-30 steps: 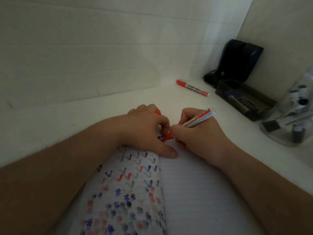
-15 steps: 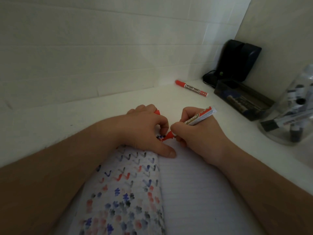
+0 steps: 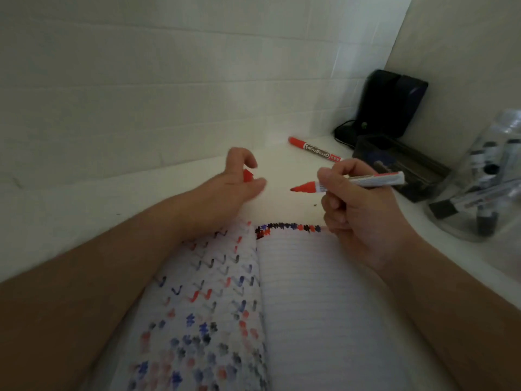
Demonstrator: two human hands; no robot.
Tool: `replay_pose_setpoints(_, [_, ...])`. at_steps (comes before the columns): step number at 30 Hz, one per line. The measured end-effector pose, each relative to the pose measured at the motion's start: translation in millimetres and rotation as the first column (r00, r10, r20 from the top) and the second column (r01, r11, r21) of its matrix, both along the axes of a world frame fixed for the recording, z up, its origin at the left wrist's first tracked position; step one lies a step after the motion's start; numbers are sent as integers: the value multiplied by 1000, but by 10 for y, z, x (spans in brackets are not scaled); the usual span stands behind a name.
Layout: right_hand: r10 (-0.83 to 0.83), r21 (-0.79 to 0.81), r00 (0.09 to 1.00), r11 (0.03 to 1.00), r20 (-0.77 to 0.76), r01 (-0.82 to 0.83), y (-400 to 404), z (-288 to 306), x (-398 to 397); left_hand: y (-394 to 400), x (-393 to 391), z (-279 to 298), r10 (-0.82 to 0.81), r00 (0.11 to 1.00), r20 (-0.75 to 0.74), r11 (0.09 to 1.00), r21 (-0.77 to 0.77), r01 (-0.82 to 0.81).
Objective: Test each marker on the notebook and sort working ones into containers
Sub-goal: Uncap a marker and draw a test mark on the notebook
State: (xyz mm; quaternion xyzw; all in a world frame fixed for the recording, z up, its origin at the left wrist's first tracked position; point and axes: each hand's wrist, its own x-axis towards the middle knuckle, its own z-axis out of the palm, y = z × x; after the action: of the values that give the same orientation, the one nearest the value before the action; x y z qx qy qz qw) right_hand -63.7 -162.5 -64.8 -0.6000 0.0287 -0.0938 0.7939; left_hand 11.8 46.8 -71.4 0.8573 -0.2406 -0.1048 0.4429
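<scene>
1. Holding the uncapped red whiteboard marker (image 3: 349,183) level above the white counter (image 3: 84,204), the right hand (image 3: 363,210) had its grip curled round the barrel, tip pointing left.
2. The left hand (image 3: 225,190) pinched the small red cap (image 3: 248,175) between thumb and fingers, just left of the tip.
3. Testing looked finished; scribbles lined the far edge of the open ruled notebook (image 3: 310,292).
4. Next, capping, then sorting into the dark tray (image 3: 400,165) or clear jar (image 3: 485,187) at right.
</scene>
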Motion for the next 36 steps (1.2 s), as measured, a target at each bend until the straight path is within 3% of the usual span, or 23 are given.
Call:
replay_pose_setpoints(3, [49,51,998,998,-50,-46,-77,3,-13,47,29,-35,56,997,56,992,-112,-50])
replay_pose_setpoints(7, [150,216,982,969,-113,-123,-96,7,9,15,-31,-53,-21,991,134,993,-109,35])
replay_pose_setpoints(13, [160,219,983,966,-86,-137,-118,-22,36,11,-70,-63,-36,978,205,992,-112,60])
replay_pose_setpoints(25, [90,72,988,994,-121,-82,-34,4,23,8,-67,-90,1,942,336,1000,1,-2])
replay_pose_setpoints(33, [44,-177,999,983,-12,-45,-21,-31,-12,-50,-157,-9,68,949,309,977,-212,-1])
replay_pose_setpoints(36, [41,-192,999,981,5,-39,19,-31,-7,-115,-207,30,105,959,263,965,-259,-34])
